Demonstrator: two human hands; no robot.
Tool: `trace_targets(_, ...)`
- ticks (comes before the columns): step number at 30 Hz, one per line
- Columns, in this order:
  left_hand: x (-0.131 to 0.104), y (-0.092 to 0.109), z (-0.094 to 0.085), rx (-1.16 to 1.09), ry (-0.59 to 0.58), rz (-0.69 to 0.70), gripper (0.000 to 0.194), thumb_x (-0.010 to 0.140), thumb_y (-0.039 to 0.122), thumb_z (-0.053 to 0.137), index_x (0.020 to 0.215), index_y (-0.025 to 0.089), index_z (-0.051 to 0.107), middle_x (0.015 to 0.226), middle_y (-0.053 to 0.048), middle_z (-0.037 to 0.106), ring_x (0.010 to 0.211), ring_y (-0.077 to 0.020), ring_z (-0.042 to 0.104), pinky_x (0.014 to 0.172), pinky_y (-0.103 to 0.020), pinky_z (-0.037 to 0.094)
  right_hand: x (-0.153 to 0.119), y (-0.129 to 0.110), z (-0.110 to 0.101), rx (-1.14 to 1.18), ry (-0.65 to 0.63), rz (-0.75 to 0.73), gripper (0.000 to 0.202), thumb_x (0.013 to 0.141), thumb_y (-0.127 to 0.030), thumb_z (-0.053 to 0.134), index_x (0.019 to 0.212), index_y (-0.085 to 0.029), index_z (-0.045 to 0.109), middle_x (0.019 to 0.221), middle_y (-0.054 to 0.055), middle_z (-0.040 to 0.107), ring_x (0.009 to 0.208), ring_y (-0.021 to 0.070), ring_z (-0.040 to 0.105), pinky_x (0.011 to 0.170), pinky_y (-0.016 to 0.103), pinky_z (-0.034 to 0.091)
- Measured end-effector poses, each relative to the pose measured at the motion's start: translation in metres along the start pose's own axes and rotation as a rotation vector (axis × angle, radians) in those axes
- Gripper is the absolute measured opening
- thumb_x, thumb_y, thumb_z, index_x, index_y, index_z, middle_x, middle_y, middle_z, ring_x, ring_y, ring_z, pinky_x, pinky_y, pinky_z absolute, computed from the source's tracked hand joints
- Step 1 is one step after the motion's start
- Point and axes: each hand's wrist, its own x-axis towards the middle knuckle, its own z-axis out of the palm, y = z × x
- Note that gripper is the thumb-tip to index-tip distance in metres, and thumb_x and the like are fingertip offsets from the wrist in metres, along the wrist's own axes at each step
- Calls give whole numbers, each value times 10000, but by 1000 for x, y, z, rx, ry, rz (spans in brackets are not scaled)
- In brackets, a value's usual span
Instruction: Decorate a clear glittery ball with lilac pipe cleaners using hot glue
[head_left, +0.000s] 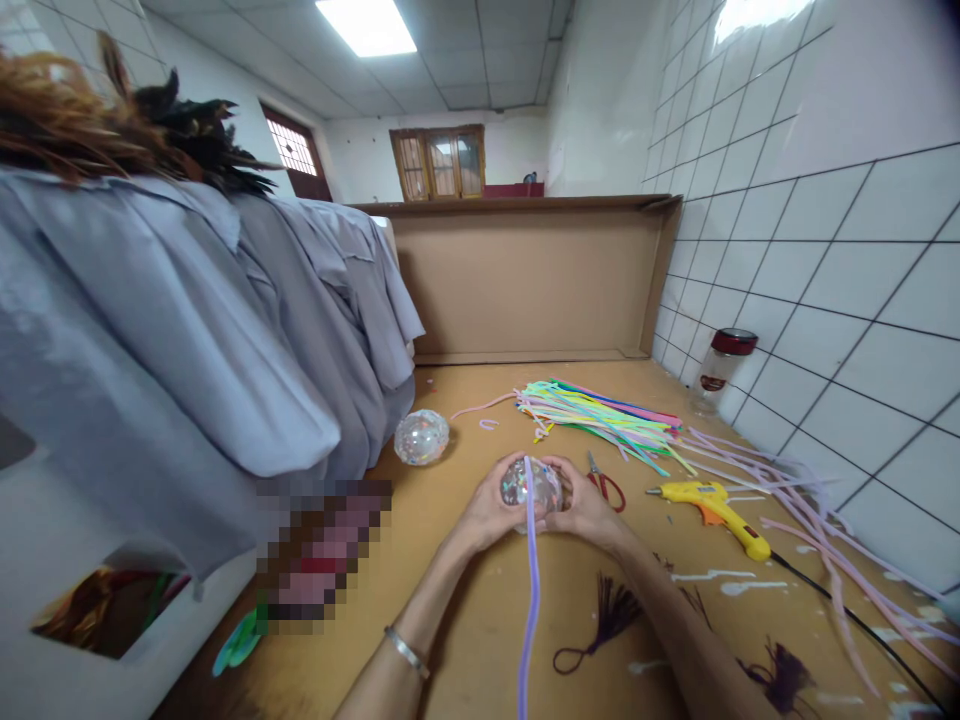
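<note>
Between my two hands is a clear round ball [546,487] with colourful specks, near the middle of the table. My left hand [491,508] is wrapped round its left side, and my right hand [585,505] holds its right side. A purple fuzzy stem [532,600] lies over the front of the ball and runs down toward me. A second clear speckled ball [422,437] sits further back on the left. Just behind my right hand lie red-handled scissors [613,490], partly hidden by it.
A bundle of coloured fuzzy stems [600,412] lies at the back right, near a yellow glue gun [724,510] with a cord. Dark tassels [616,612], a lidded jar [724,365], grey cloth [300,330] and a cardboard panel [525,285] surround the work area.
</note>
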Motion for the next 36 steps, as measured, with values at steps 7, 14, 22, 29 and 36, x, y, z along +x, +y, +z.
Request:
trace_targets(7, 0, 2, 0, -61, 6, -61, 830, 566, 509, 837, 1252, 156, 532, 1154, -110, 663, 1054, -275, 634, 967, -395, 494, -4, -5, -1, 72, -56, 58, 939, 485, -348, 907, 1308, -215, 474, 1298, 117, 589, 1119, 276, 613, 987, 431, 487)
trace_targets(14, -2, 7, -4, -123, -15, -44, 981, 511, 515, 878, 1331, 169, 466, 1284, -131, 595, 1178, -300, 574, 1027, -395, 455, -2, 7, 0, -18, 1, -21, 1002, 469, -352, 918, 1365, -232, 486, 1302, 110, 599, 1179, 301, 586, 1012, 445, 474)
trace_targets(22, -4, 12, -5, -212, -118, -64, 1082, 368, 478, 936, 1283, 147, 461, 1231, -131, 595, 1146, -307, 578, 1033, -449, 444, -3, 0, -1, -138, 13, -38, 962, 509, -361, 892, 1360, -199, 474, 1300, 132, 594, 1159, 300, 604, 988, 441, 501)
trace_targets(29, -3, 7, -6, -224, -119, -61, 990, 404, 398, 943, 1252, 183, 481, 1184, -104, 612, 1078, -280, 606, 982, -436, 483, -4, -2, 0, -184, -21, -62, 913, 538, -300, 882, 1354, -227, 480, 1277, 99, 611, 1142, 269, 617, 1002, 416, 493)
trace_targets(36, -2, 9, -8, -265, -154, -68, 976, 438, 378, 940, 1276, 159, 489, 1124, -100, 636, 1039, -267, 620, 960, -428, 492, -5, -3, 2, -187, -14, -86, 917, 513, -281, 889, 1337, -238, 490, 1328, 96, 574, 1223, 283, 559, 1013, 407, 483)
